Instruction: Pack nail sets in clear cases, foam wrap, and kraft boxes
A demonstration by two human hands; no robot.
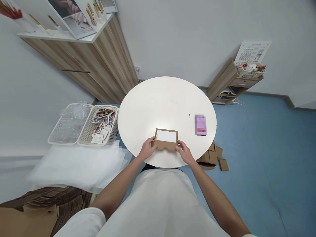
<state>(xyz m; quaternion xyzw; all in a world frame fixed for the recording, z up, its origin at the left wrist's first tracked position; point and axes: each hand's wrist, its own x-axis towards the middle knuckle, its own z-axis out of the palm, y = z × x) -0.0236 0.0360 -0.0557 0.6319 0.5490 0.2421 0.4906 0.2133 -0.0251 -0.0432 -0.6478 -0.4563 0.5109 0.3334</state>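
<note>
A small brown cardboard box (pixel 166 145) is at the near part of the round white table (pixel 168 95). Inside its top lies a white rectangular item (pixel 166 135) with a bit of yellow at its left corner. My left hand (pixel 147 148) grips the box's left side, and my right hand (pixel 184 152) grips its right side, thumbs toward the near edge. To the right on the tabletop is a pink and purple packet (pixel 200 125), its face blurred. A tiny dark object (pixel 189 116) lies left of that packet.
Left of the table, one white basket (pixel 85 133) holds cards and another (pixel 55 131) holds clear plastic. Translucent sheets (pixel 74 164) lie nearer me, above stacked cardboard (pixel 27 219). Small brown boxes (pixel 209 157) sit on the floor at right. Cabinets (pixel 116 56) stand behind.
</note>
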